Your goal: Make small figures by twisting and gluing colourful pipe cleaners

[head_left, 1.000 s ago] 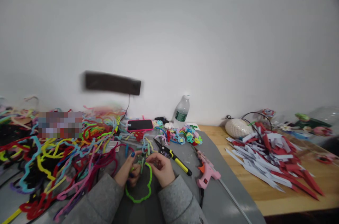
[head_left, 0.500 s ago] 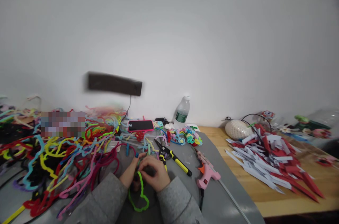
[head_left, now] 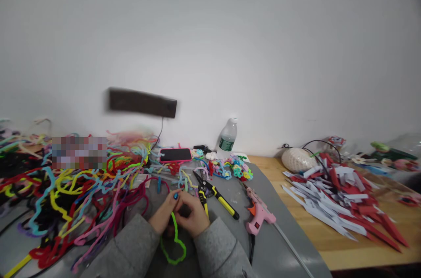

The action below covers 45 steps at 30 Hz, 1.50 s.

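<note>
My left hand (head_left: 164, 216) and my right hand (head_left: 192, 216) are pressed together low in the middle, over a grey mat (head_left: 279, 243). Both pinch a bright green pipe cleaner (head_left: 174, 247) bent into a wavy loop that hangs down between my grey sleeves. The fingers of both hands are curled closed round its upper part. Yellow-handled pliers (head_left: 215, 194) lie just right of my right hand.
A big tangle of coloured pipe cleaners (head_left: 66, 190) covers the left. A pink glue gun (head_left: 258, 216) lies to the right. Behind are a pink-cased phone (head_left: 175, 155), a water bottle (head_left: 226, 137), small pipe-cleaner flowers (head_left: 233, 170). Red and white paper strips (head_left: 338, 194) litter the wooden table.
My hands have come together from slightly apart. The green loop has been squeezed narrower and hangs lower between my wrists.
</note>
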{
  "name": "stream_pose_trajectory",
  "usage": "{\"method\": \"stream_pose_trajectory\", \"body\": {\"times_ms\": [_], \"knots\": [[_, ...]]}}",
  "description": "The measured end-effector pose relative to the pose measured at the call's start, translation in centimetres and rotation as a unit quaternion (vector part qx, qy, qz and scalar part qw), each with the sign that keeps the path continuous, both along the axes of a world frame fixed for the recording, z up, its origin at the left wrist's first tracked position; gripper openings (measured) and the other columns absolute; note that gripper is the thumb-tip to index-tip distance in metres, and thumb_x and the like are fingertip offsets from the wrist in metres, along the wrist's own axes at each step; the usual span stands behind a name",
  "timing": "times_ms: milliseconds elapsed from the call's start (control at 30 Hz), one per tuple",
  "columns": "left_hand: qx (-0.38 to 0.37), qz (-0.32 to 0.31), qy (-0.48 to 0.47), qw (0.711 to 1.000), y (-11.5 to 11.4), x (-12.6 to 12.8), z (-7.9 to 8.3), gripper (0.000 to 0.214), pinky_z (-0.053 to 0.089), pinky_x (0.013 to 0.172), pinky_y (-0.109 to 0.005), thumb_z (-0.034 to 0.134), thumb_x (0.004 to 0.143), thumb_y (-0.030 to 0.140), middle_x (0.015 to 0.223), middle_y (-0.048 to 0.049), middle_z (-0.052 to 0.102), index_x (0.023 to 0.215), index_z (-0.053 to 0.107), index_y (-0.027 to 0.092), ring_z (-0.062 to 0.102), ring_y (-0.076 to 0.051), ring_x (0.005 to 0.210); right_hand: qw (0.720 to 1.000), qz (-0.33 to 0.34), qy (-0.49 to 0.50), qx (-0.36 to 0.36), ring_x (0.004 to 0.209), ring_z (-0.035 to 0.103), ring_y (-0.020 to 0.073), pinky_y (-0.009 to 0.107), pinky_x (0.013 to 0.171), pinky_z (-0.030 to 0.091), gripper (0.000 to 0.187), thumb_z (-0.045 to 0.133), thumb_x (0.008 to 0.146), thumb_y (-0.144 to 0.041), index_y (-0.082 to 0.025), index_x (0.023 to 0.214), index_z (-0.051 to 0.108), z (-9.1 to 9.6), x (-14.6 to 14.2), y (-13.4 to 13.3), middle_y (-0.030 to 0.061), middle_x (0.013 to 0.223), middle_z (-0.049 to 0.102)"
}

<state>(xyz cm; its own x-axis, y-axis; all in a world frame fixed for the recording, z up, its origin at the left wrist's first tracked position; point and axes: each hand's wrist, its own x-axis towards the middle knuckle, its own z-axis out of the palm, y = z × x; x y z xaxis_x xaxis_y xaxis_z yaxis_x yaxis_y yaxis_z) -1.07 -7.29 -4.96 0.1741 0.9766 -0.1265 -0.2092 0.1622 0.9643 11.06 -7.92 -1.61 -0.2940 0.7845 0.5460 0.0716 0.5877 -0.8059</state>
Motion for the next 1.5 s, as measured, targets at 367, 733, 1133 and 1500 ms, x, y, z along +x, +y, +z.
{"method": "stream_pose_trajectory", "body": {"times_ms": [367,733,1133,1500], "knots": [[-0.033,-0.034,-0.086,0.995,-0.8,-1.0,1.9,0.033,0.042,0.036,-0.016,0.072,0.058,0.039,0.049,0.0028,0.060,0.064,0.051,0.014,0.051,-0.007,0.036,0.992,-0.086,0.074,-0.053,0.066,0.054,0.0164,0.027,0.062,0.041,0.015,0.060,0.063,-0.007,-0.018,0.059,0.052,-0.5,0.8,0.2,0.0011,0.068,0.057],[-0.117,-0.068,-0.093,0.986,-1.3,-1.0,2.6,0.042,0.050,0.052,-0.025,0.077,0.050,0.040,0.060,-0.0056,0.069,0.077,0.057,0.015,0.066,-0.019,0.058,0.984,-0.103,0.117,-0.084,0.067,0.054,0.0167,0.028,0.060,0.043,0.011,0.057,0.074,-0.023,-0.019,0.079,0.066,-0.4,2.1,0.7,0.0030,0.071,0.056],[-0.028,-0.088,-0.029,0.995,-1.1,-0.9,1.8,0.035,0.035,0.035,-0.014,0.070,0.058,0.044,0.042,0.0064,0.048,0.058,0.055,0.013,0.042,-0.004,0.034,0.997,-0.048,0.042,-0.049,0.068,0.054,0.0170,0.029,0.064,0.043,0.004,0.059,0.071,-0.021,-0.018,0.069,0.060,-0.3,1.5,0.6,0.0033,0.069,0.058],[-0.055,-0.083,-0.081,0.992,-1.1,-0.9,1.6,0.036,0.039,0.034,-0.015,0.071,0.058,0.043,0.040,0.0039,0.058,0.063,0.049,0.015,0.049,-0.006,0.029,0.998,-0.020,0.038,-0.054,0.071,0.057,0.0187,0.031,0.066,0.045,0.012,0.055,0.075,-0.026,-0.019,0.074,0.064,0.0,1.3,0.2,0.0050,0.074,0.061]]}}
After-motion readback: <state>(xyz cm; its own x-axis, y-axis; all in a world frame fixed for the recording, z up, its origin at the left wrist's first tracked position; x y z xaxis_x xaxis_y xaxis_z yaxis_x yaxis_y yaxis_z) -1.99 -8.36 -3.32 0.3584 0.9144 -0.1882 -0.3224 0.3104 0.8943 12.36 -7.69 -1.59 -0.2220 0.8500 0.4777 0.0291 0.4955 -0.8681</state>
